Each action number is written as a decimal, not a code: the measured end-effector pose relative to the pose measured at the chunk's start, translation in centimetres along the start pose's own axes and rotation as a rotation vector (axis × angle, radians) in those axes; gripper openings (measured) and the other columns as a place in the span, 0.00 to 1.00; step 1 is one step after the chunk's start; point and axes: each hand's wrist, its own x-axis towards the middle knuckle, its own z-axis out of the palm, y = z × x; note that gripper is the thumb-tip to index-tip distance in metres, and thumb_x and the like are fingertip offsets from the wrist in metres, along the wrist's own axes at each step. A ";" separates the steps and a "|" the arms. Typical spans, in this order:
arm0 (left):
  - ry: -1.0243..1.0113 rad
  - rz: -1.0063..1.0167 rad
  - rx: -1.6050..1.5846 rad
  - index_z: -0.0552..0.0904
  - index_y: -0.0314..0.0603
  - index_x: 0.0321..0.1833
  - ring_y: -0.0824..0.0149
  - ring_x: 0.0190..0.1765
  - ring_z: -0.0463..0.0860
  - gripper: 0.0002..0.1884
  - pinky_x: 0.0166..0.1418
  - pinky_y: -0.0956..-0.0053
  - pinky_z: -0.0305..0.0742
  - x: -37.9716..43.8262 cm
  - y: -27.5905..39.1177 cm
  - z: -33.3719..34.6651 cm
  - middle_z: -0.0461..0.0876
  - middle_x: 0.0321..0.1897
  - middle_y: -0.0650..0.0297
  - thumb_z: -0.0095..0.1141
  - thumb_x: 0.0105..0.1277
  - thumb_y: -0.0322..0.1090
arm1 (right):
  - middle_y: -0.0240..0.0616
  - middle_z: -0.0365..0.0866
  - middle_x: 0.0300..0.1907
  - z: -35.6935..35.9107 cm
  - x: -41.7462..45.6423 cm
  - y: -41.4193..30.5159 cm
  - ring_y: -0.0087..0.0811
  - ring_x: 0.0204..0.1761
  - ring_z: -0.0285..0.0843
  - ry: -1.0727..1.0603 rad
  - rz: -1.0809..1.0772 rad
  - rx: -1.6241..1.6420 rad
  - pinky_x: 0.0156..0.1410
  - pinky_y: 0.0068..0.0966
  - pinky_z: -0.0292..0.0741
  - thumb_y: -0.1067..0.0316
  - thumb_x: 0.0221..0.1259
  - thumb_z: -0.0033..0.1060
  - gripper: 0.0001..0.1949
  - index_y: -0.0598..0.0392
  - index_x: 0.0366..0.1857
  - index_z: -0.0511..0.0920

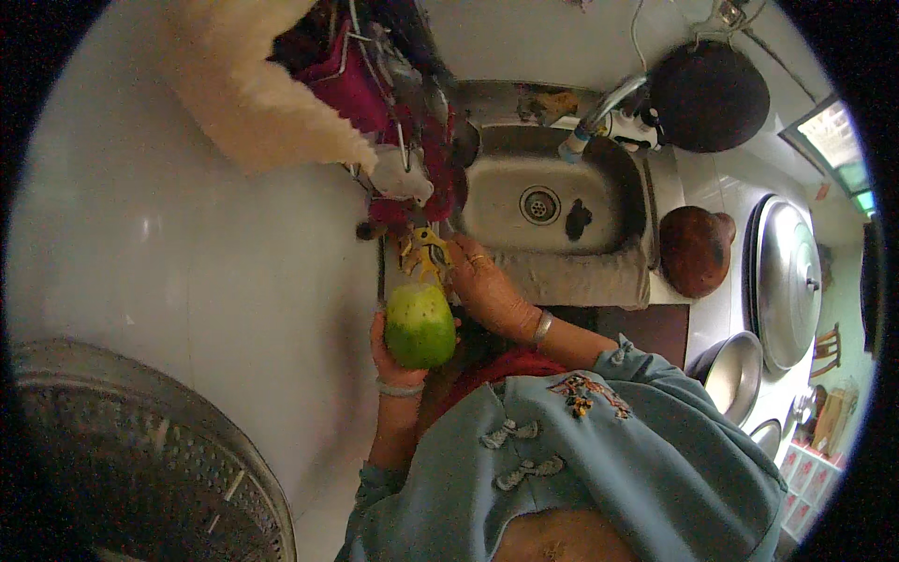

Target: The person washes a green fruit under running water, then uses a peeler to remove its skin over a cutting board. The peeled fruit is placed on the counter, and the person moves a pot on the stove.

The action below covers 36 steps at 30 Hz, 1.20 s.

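Observation:
In my left hand (397, 355) rests a green gourd-like fruit or vegetable (420, 330), pale at its upper end and darker green below. My right hand (488, 281) grips a yellow-handled tool (427, 246), perhaps a peeler or scissors, just above the pale end; its exact kind cannot be told. Whether the tool touches the green piece is unclear. A folded beige cloth (576, 274) lies along the sink's near edge, right of my right hand.
The steel sink (491, 204) has a drain and a dark scrap in it. A brown rounded object (692, 249) stands to its right, near a large metal lid (786, 281) and a metal basin (734, 376). A perforated metal container (161, 414) is at lower left.

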 end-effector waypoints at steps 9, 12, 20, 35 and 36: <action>0.199 0.081 0.124 0.62 0.43 0.73 0.31 0.59 0.74 0.44 0.53 0.34 0.77 3.1 1.6 -0.4 0.69 0.65 0.43 0.46 0.64 0.69 | 0.58 0.66 0.60 1.7 1.7 1.4 0.53 0.64 0.62 0.078 0.109 -0.056 0.71 0.36 0.66 0.74 0.54 0.58 0.23 0.70 0.56 0.71; 0.025 0.030 0.105 0.62 0.42 0.73 0.34 0.62 0.72 0.41 0.58 0.35 0.72 4.0 2.4 -0.4 0.67 0.68 0.47 0.46 0.65 0.65 | 0.60 0.66 0.60 1.6 2.4 2.0 0.55 0.64 0.63 0.034 0.033 -0.167 0.69 0.38 0.68 0.74 0.54 0.55 0.23 0.70 0.56 0.71; 0.182 0.109 0.106 0.67 0.44 0.70 0.38 0.61 0.75 0.39 0.56 0.33 0.73 5.9 3.6 1.0 0.72 0.65 0.48 0.52 0.63 0.63 | 0.65 0.64 0.62 0.6 5.4 1.4 0.58 0.63 0.65 0.041 0.185 0.101 0.67 0.39 0.70 0.75 0.55 0.51 0.25 0.75 0.59 0.64; 0.235 0.061 0.720 0.73 0.30 0.64 0.57 0.56 0.81 0.34 0.62 0.63 0.76 -0.1 1.8 1.5 0.79 0.55 0.53 0.61 0.55 0.43 | 0.64 0.60 0.65 1.1 -1.1 1.9 0.62 0.63 0.66 -0.003 0.022 0.265 0.66 0.42 0.71 0.75 0.58 0.58 0.30 0.65 0.65 0.60; 0.241 0.070 0.754 0.73 0.30 0.65 0.57 0.56 0.81 0.35 0.62 0.65 0.76 -0.5 1.5 2.7 0.80 0.55 0.53 0.61 0.54 0.42 | 0.63 0.60 0.65 0.7 -1.2 1.6 0.62 0.63 0.66 -0.017 0.002 0.267 0.65 0.42 0.71 0.75 0.58 0.58 0.30 0.65 0.65 0.60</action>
